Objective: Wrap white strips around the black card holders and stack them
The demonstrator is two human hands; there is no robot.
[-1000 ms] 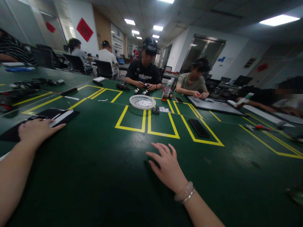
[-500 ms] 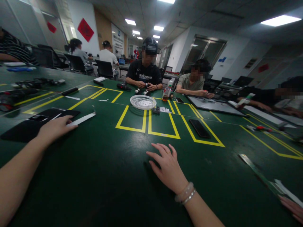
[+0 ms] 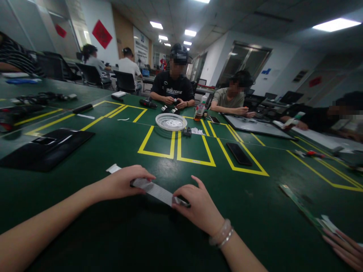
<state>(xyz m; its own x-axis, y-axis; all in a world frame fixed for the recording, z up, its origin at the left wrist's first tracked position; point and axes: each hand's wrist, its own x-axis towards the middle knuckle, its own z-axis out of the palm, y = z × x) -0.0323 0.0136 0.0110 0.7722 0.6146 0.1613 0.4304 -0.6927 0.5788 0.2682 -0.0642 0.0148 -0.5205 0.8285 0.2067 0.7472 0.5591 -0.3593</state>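
Observation:
A pale grey, finely lined flat ribbon cable (image 3: pixel 156 191) stretches between my hands above the green table. My left hand (image 3: pixel 124 182) pinches it toward its left end, and a whitish tail sticks out behind that hand. At the right end, my right hand (image 3: pixel 195 202) grips the cable between thumb and fingers, with one finger raised. Bracelets circle the right wrist. Off to the left lies a glossy black panel (image 3: pixel 68 145) with a rectangular recess, apart from both hands.
A white round basket (image 3: pixel 171 126) stands beyond my hands, near yellow tape outlines. A black phone (image 3: pixel 238 153) lies right of it. Another person's hand (image 3: pixel 344 243) holds a long green strip (image 3: pixel 300 206) at lower right. A co-worker (image 3: pixel 176 85) sits opposite.
My left hand has left the black panel and moved right with the cable to the front middle. My right hand, previously spread and empty, has closed on the cable's other end.

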